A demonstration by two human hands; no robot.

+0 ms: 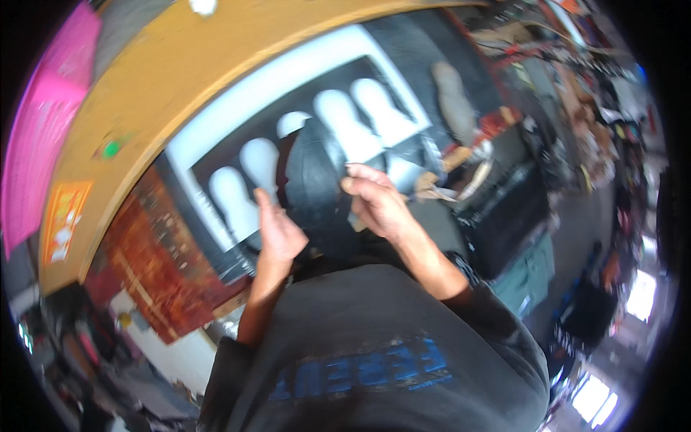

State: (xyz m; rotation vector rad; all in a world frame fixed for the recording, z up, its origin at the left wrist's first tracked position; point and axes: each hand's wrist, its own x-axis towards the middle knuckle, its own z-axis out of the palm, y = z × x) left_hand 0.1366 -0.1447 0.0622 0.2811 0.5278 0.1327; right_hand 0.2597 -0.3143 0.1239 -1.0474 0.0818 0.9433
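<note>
A black, curved, leather-like piece (311,173) is held up in front of me, tilted over the worktable. My right hand (378,203) is closed, pinching its right edge between thumb and fingers. At its lower left side, my left hand (279,230) has one digit stretched upward; the other fingers are mostly hidden, and blur hides whether it grips the piece. Behind it lies a black sheet (227,137) bearing several white shoe-sole shapes (345,124), on a white board (237,96). The black piece covers part of the middle shapes.
A yellow-orange raised edge (129,137) curves along the far side of the table. To the right are a grey sole-shaped object (453,101) and cluttered scraps (576,122). A worn red-brown board (155,245) lies at left, and pink material (54,115) beyond the edge.
</note>
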